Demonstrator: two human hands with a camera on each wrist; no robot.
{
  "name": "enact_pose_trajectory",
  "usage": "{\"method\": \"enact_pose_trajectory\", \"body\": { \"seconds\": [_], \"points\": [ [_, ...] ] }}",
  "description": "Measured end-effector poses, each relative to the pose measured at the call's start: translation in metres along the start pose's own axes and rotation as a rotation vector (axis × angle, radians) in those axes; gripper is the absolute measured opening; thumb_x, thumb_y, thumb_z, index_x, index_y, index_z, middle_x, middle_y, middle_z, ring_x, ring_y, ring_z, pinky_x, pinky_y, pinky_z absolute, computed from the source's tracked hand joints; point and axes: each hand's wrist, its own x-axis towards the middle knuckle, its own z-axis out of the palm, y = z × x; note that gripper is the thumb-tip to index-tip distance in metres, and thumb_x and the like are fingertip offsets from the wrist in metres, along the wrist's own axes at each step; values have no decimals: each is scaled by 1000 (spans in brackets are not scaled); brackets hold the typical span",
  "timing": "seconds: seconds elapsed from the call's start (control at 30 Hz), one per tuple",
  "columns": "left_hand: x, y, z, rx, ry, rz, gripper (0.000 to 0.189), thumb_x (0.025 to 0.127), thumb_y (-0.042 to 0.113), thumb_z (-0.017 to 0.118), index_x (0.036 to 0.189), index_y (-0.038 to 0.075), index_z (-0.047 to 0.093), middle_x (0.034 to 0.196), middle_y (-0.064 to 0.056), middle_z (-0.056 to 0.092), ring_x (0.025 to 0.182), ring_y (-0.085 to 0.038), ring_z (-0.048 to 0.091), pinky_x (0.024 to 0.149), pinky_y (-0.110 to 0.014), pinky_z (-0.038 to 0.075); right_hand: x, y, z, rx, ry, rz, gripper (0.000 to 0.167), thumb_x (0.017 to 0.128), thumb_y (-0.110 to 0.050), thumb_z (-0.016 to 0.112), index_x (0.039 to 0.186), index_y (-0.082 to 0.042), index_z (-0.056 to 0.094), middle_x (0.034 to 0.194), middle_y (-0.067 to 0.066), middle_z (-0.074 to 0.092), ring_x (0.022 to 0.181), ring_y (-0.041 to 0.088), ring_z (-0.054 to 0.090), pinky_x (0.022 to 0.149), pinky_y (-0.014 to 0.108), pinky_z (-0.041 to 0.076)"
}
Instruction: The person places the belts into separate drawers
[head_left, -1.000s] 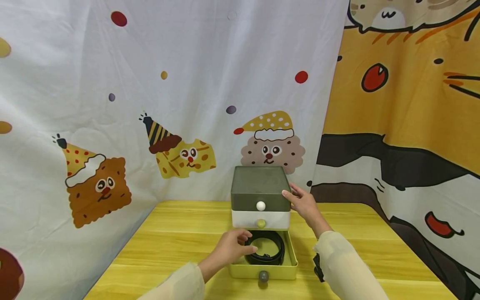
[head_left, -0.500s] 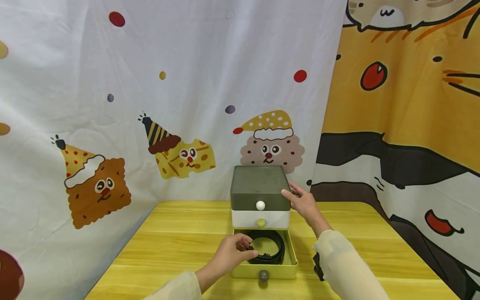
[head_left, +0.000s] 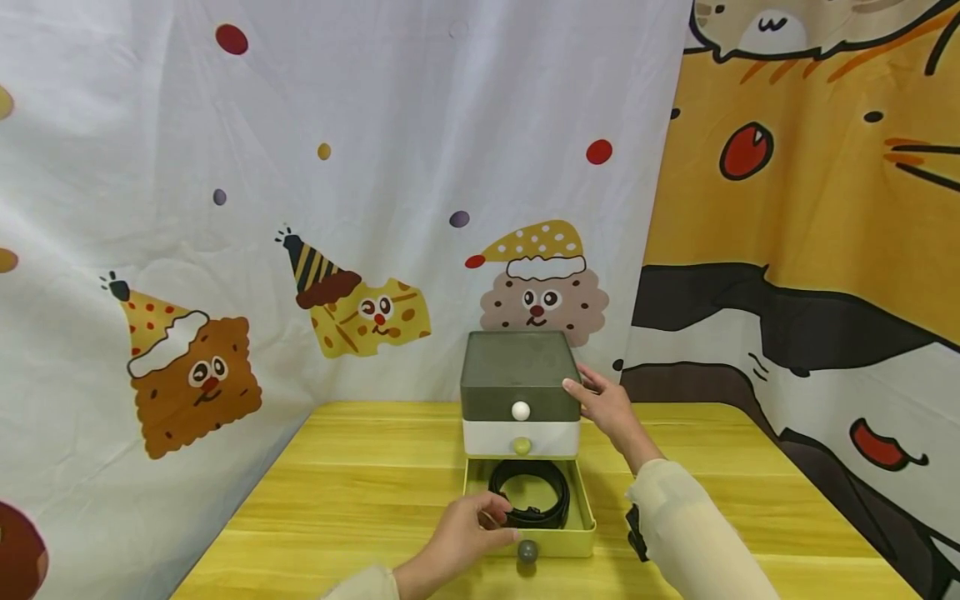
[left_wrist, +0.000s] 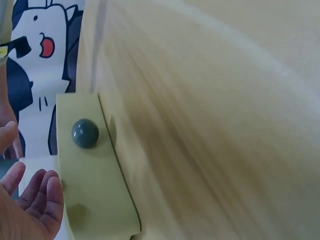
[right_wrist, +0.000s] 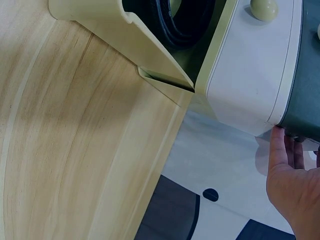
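A small stacked drawer box (head_left: 521,362) stands on the table, dark green on top, white in the middle and yellow-green at the bottom. Its bottom drawer (head_left: 577,543) is pulled out and holds a coiled black belt (head_left: 558,500). My left hand (head_left: 465,529) is at the drawer's front left corner, just left of the grey knob (head_left: 527,552), its fingers loosely bent and holding nothing. In the left wrist view that hand (left_wrist: 35,210) is beside the drawer front. My right hand (head_left: 607,408) rests on the box's right side, fingertips against the green top tier.
A white knob (head_left: 521,410) and a yellow-green knob (head_left: 522,446) mark the two upper drawers, both pushed in. Wood-grain table (head_left: 337,483) surrounds the box. Behind it hangs a cloth (head_left: 390,100) printed with cartoon figures.
My left hand has drawn back from the left side of the belt towards me, down to the drawer's front edge. The right hand stays on the box, and the belt lies as before.
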Motion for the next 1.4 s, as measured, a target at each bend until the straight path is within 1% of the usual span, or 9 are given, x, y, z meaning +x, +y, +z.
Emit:
{"method": "enact_pose_trajectory", "body": {
  "seconds": [0.13,0.3,0.37,0.5,0.8,1.0,1.13,1.4],
  "points": [
    [-5,-1,5,-11,-17,5,21,83,20,82,97,11,70,91,-4,65,76,-13,60,66,-25,51,0,0,0,-1,-3,4,81,93,-48,66,158,-16,29,155,27,29,134,41,43,105,52,40],
    [-7,-4,10,-3,-19,14,24,82,19,83,98,6,70,91,-4,64,76,-11,59,64,-24,50,0,0,0,-3,-4,3,82,93,-48,66,158,-16,28,155,27,29,135,41,43,105,52,40],
    [-8,-5,12,-4,-21,6,25,82,18,83,98,5,70,91,-4,64,75,-11,59,63,-24,50,0,0,0,-4,-1,2,82,93,-48,66,158,-16,28,155,27,29,135,41,43,105,52,41],
    [-9,-10,15,-9,-30,-15,22,82,17,83,96,6,70,89,-2,63,73,-11,57,62,-25,48,0,0,0,-8,2,-1,82,93,-48,66,158,-16,28,155,27,29,135,41,43,105,52,41],
    [-11,-17,24,-28,-40,-29,19,81,15,83,94,8,70,88,-1,64,71,-11,56,62,-24,47,-1,-1,2,-7,4,-2,79,94,-46,66,157,-15,29,155,27,30,134,40,43,104,52,41],
    [-13,-20,28,-44,-41,-14,20,80,12,83,94,7,70,85,-1,63,71,-9,59,64,-23,50,-2,-3,2,-8,2,-2,78,95,-45,65,157,-14,29,155,27,29,135,41,43,105,52,41],
    [-13,-25,31,-31,-42,-27,20,80,12,82,95,8,70,84,1,64,72,-9,61,65,-24,52,-1,-2,2,-3,7,-2,78,95,-45,66,157,-14,31,155,27,31,133,41,45,104,52,41],
    [-11,-32,33,-3,-5,-13,24,81,13,82,101,6,71,89,-1,71,78,-10,65,69,-26,53,0,-1,1,-16,6,-7,80,94,-48,65,157,-14,29,155,27,29,134,41,43,104,51,41]
  ]
}}
